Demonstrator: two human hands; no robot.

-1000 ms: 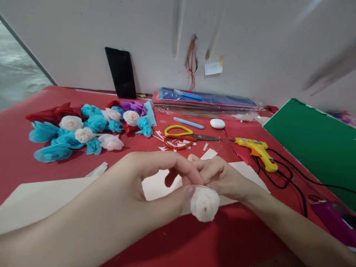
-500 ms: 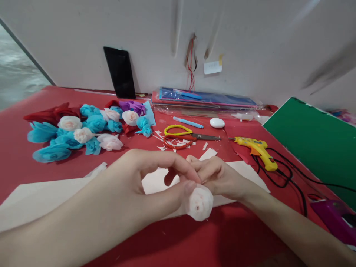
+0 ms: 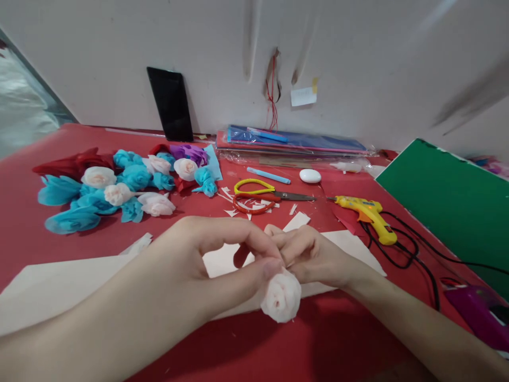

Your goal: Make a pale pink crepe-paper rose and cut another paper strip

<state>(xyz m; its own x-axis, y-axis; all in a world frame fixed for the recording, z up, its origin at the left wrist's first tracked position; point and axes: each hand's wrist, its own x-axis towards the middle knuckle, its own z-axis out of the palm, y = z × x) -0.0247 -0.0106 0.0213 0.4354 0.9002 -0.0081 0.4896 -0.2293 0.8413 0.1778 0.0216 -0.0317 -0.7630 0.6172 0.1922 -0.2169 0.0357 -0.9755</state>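
Flower heap: a pile of blue, white, red and purple crepe-paper flowers point(image 3: 115, 185) lies far left of the pale pink rolled paper rose point(image 3: 280, 296), further back on the red-covered table point(image 3: 238, 350).
White sheet: a large flat sheet of white paper point(image 3: 59, 281) spreads left of the rose and runs on behind it, under both hands.
Phone: a black slab-shaped phone point(image 3: 170, 103) leans on the wall, well behind and left of the rose.
Left hand: the left hand point(image 3: 199, 260) is closed, thumb and forefinger pinching the rose at its upper left edge.
Rose: held just above the table at the near edge of the sheet, its spiral face turned toward the camera.
Scissors: yellow-and-red-handled scissors point(image 3: 262, 195) lie behind the rose among white paper scraps.
Right hand: the right hand point(image 3: 318, 257) is curled shut, fingertips gripping the rose's back end, touching the left fingertips.
Glue gun: a yellow hot-glue gun point(image 3: 368, 212) with a black cord lies right of and behind the rose.
Green board: a flat green board point(image 3: 449, 201) lies far right of the rose.
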